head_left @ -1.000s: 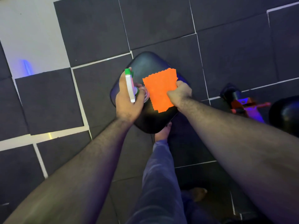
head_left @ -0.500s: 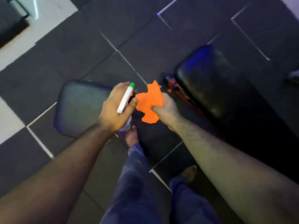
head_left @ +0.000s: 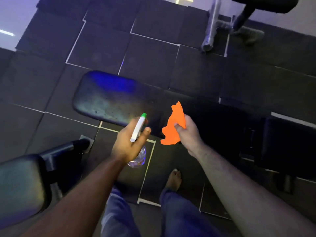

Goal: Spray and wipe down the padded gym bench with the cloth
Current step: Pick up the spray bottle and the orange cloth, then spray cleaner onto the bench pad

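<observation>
The padded bench lies across the middle of the frame, its long pad running off to the right into shadow. The left hand has its fingers closed around a spray bottle (green nozzle toward the pad); the right hand pinches a bunched orange cloth. Best to mist evenly along the pad, then open the cloth flat and wipe in overlapping strokes.

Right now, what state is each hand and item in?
Left hand: closed around the spray bottle.
Spray bottle: held in the air, green nozzle pointing toward the bench pad.
Right hand: gripping the cloth.
Orange cloth: crumpled, lifted off any surface.
Bench pad: untouched by either hand.
</observation>
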